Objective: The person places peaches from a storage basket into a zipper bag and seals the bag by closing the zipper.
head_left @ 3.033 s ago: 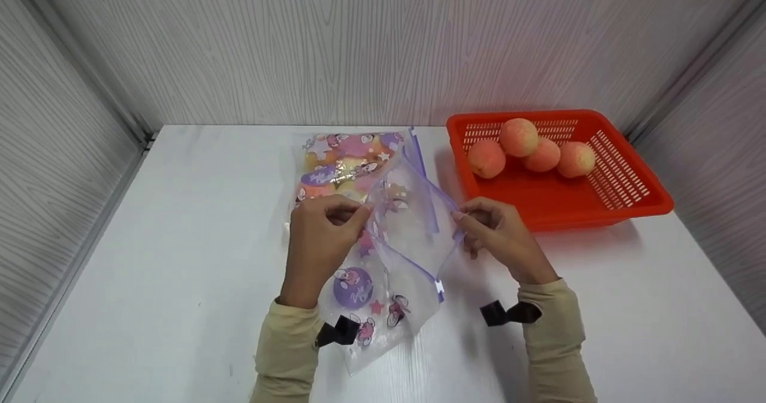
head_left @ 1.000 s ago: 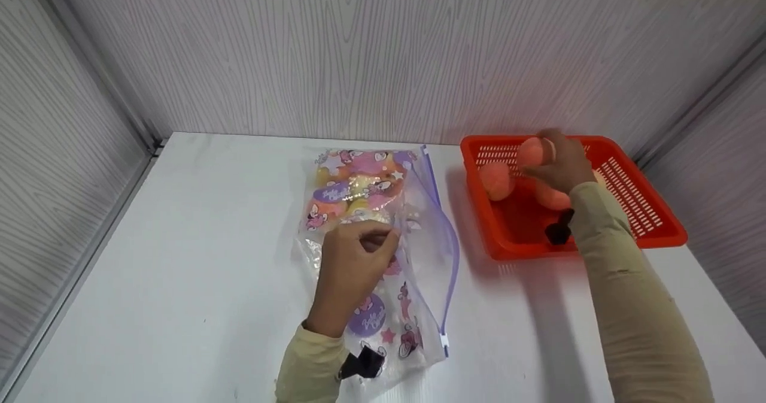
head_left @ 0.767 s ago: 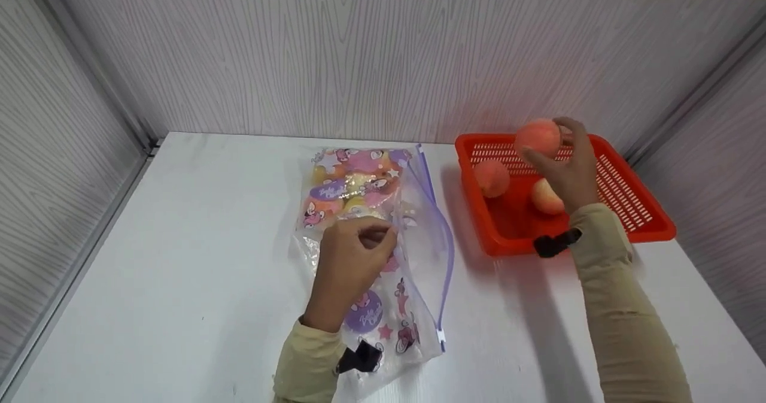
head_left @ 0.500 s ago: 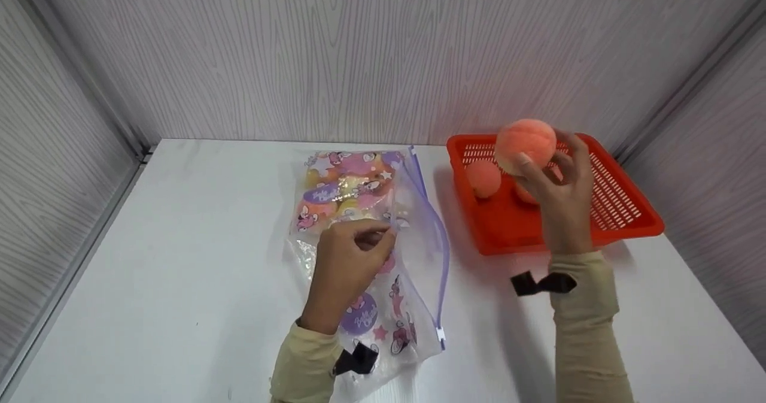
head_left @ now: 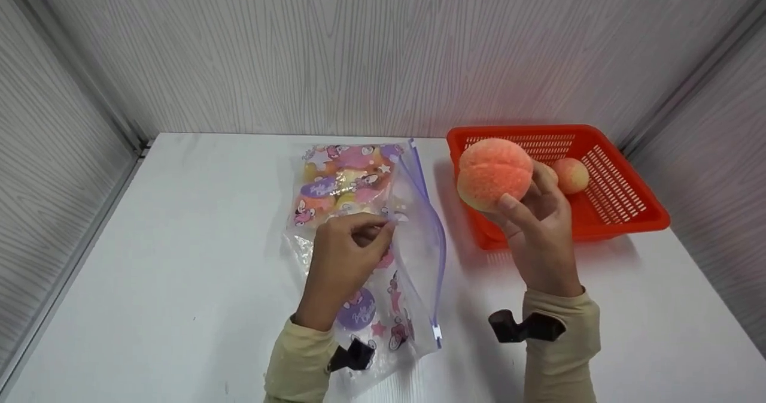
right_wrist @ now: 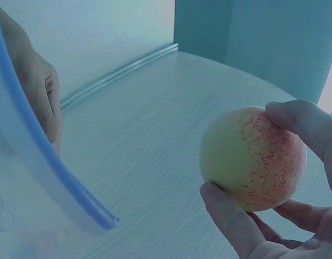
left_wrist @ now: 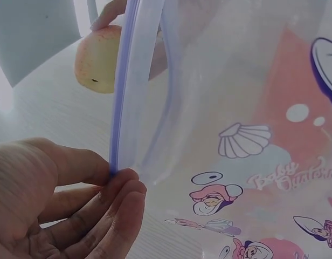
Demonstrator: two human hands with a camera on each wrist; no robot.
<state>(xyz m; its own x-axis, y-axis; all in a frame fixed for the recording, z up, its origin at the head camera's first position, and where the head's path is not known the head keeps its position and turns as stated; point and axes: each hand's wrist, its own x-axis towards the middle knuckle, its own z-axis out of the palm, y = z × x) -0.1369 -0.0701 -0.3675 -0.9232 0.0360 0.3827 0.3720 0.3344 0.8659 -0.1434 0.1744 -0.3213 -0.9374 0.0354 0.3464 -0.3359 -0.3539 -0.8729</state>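
My left hand (head_left: 344, 265) pinches the zip edge of a clear printed zip bag (head_left: 419, 259) with a purple seal and white slider. In the left wrist view, thumb and fingers nip the purple strip (left_wrist: 122, 108), and the bag's mouth gapes. My right hand (head_left: 541, 241) holds a peach (head_left: 495, 172) in front of the red basket, right of the bag. Seen from the right wrist, the peach (right_wrist: 252, 162) is yellow with red speckles, gripped between thumb and fingertips. Behind the bag lies a similar printed zip bag (head_left: 344, 178) filled with rounded, coloured things, partly covered.
A red plastic basket (head_left: 637, 226) with slotted walls stands at the back right. Inside it, a peach (head_left: 571, 175) shows at the right and another is partly hidden by my right hand. A pale wall (head_left: 299, 55) closes off the back of the white table (head_left: 197, 235).
My right hand let go of the bag's edge, took a peach from the basket and brought it forward and left. My left hand has kept its pinch on the bag.
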